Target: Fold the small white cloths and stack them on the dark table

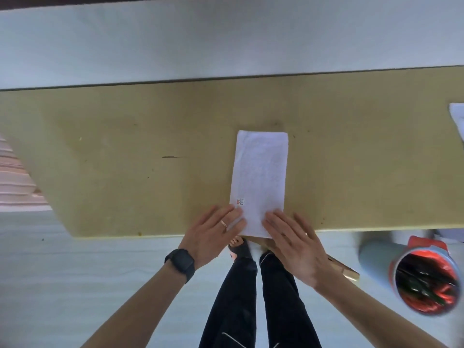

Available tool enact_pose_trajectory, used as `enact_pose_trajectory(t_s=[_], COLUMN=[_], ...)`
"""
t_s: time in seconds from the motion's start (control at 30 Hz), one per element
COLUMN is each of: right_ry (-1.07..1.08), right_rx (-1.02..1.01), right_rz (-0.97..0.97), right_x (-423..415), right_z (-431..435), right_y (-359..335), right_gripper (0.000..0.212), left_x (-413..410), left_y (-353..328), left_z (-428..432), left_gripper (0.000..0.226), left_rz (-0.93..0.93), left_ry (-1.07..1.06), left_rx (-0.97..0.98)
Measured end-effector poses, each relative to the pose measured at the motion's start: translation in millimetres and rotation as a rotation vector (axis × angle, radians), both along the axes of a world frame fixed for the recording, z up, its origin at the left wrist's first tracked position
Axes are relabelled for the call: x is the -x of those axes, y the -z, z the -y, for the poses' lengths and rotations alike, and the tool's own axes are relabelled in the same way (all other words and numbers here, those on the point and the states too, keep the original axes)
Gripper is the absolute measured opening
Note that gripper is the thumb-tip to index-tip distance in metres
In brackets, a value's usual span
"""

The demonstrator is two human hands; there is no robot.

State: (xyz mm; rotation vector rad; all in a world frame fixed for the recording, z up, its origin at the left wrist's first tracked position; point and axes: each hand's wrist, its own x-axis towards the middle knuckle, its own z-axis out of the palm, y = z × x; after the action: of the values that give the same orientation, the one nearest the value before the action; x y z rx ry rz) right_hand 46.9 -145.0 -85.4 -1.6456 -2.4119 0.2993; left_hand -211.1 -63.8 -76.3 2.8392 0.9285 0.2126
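A white cloth lies folded into a long narrow strip on the olive-tan table, running from the near edge toward the far side. A small printed tag shows at its near left corner. My left hand rests flat on the cloth's near left corner, fingers spread, with a ring and a dark wristwatch. Flat on the near right corner lies my right hand, fingers spread too. Neither hand grips the cloth. Another white cloth peeks in at the table's right edge.
A bin lined with a red bag stands on the pale floor below the table's near right edge. My dark-trousered legs show under the table edge. A light wall or surface runs beyond the far edge.
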Motion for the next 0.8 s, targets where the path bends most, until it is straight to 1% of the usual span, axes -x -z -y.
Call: enact_pose_trajectory(t_s=[0.03, 0.1, 0.13, 0.2, 0.27, 0.33, 0.4, 0.47, 0.5, 0.53, 0.6, 0.7, 0.73, 0.8], right_ry=[0.001, -0.007, -0.014, -0.028, -0.062, -0.117, -0.161, -0.16, -0.121, -0.045, 0.201, 0.597, 0.688, 0.791], right_rx=[-0.053, -0.115, -0.132, -0.156, -0.125, -0.09, -0.059, -0.022, 0.011, 0.054, 0.174, 0.439, 0.461, 0.46], right_rz=[-0.019, -0.062, -0.086, -0.144, -0.196, -0.206, -0.182, -0.2, -0.237, -0.292, -0.458, -0.773, -0.83, -0.855], right_x=[-1, -2, -3, -5, -8, -11, -17, -20, -20, -18, -9, 1, 2, 2], right_z=[5, 4, 1, -9, -19, -24, -27, -30, -33, -37, -49, -80, -93, -120], right_y=[3, 4, 4, 2, -2, -8, -13, -17, -20, -26, -45, -70, -72, -71], right_gripper=[0.052, 0.047, 0.044, 0.038, 0.031, 0.028, 0.029, 0.031, 0.028, 0.024, 0.016, 0.011, 0.012, 0.017], left_x=[0, -1, 0, 0, -3, -10, -19, -22, -24, -26, -29, -35, -38, -46], left_y=[-1, -3, -1, 0, -3, -16, -33, -45, -51, -56, -60, -64, -64, -62], left_z=[4, 10, 12, 13, 9, 1, -14, -31, -39, -46, -61, -87, -96, -113], left_gripper=[0.031, 0.044, 0.043, 0.038, 0.03, 0.018, 0.015, 0.013, 0.011, 0.009, 0.007, 0.016, 0.02, 0.029], left_rz=[0.054, 0.114, 0.133, 0.143, 0.195, 0.223, 0.175, 0.183, 0.199, 0.202, 0.249, 0.452, 0.512, 0.569], left_ry=[0.011, -0.004, -0.01, -0.045, -0.122, -0.264, -0.428, -0.535, -0.553, -0.559, -0.59, -0.718, -0.758, -0.835], left_rx=[-0.009, -0.021, -0.028, 0.02, 0.162, 0.34, 0.581, 0.82, 0.887, 0.911, 0.953, 1.145, 1.172, 1.151])
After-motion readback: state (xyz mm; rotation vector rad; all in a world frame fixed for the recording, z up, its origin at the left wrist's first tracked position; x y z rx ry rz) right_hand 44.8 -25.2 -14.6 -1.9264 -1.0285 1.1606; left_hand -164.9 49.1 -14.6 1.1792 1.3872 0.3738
